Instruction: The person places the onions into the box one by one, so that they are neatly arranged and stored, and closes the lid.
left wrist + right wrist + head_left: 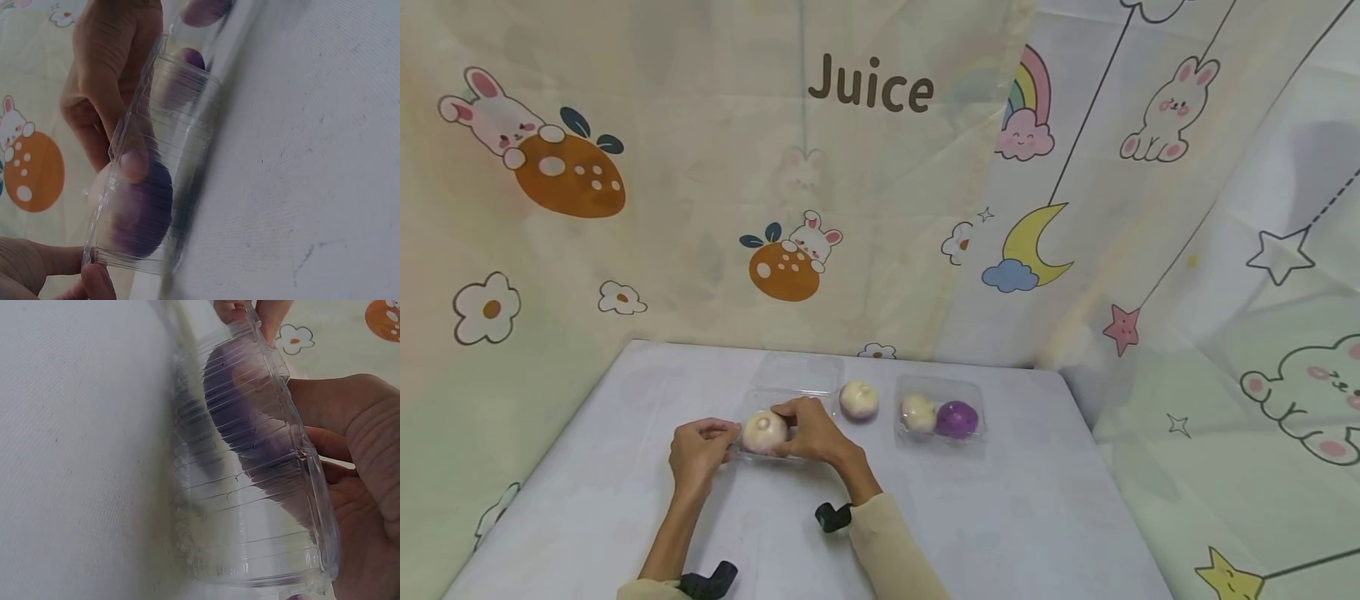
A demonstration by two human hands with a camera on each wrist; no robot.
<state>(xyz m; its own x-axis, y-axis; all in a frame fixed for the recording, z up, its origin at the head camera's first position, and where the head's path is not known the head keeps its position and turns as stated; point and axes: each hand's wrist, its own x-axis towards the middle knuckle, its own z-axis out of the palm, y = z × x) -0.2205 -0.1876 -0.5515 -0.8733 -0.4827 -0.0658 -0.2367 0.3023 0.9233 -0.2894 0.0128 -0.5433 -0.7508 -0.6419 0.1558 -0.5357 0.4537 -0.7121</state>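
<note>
A white-and-purple bulb [763,433], round with a small knob on top, sits low inside an opened clear plastic box [250,519]. My right hand [816,433] holds this bulb, its thumb reaching down inside the box wall. At the box's left end my left hand [696,454] pinches the rim between thumb and finger, as the left wrist view shows. The clear lid [797,375] is folded back behind the box. Just right of the lid, a loose pale bulb [859,402] rests on the table.
To the right stands a second clear box [958,386] holding a pale bulb [917,413] and a purple bulb [957,419]. The white table [1022,517] ends at a printed curtain [700,167] behind and at the sides.
</note>
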